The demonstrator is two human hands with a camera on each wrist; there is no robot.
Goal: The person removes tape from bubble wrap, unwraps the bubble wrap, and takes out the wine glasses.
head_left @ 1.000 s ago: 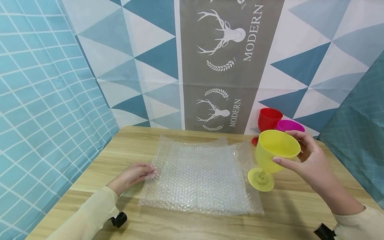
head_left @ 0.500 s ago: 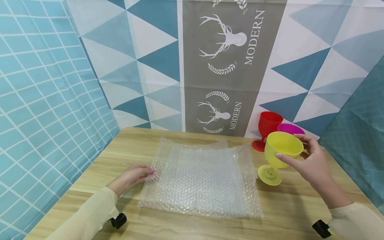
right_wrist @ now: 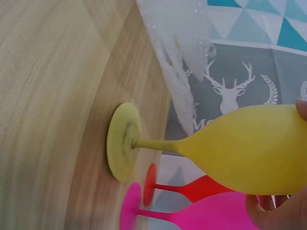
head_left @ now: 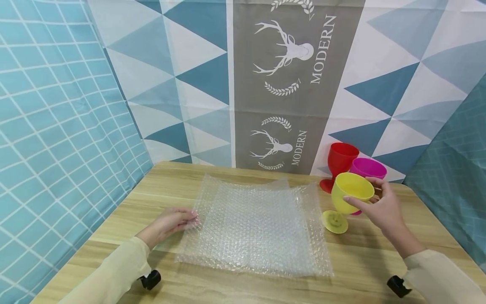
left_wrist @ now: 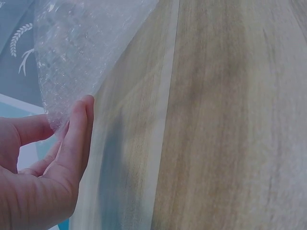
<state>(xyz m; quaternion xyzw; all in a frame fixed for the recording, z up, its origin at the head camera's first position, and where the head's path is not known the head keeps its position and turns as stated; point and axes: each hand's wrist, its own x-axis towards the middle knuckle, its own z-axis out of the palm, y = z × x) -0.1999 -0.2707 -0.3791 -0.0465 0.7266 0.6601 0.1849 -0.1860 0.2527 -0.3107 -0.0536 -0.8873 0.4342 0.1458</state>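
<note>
My right hand (head_left: 384, 207) grips the bowl of a yellow plastic goblet (head_left: 351, 192), thumb on the near side and fingers round the far side. The goblet's mouth faces up and its foot is close to the table; whether it touches cannot be told. In the right wrist view the yellow goblet (right_wrist: 244, 148) shows its stem and round foot. At the sheet's left edge, my left hand (head_left: 172, 223) pinches the bubble wrap (head_left: 252, 228) between thumb and fingers. The left wrist view has this bubble wrap (left_wrist: 79, 52) corner lifted off the table.
Behind the yellow goblet stand a red goblet (head_left: 341, 158) and a magenta goblet (head_left: 368, 167), the magenta one partly hidden by the hand. The wooden table (head_left: 235, 289) ends at a patterned backdrop (head_left: 205, 105). A blue gridded cloth (head_left: 64, 126) hangs at the left.
The right hand has carried the yellow goblet lower and slightly away, right of the bubble wrap; more of the red and magenta goblets shows. My left hand has stayed in place.
</note>
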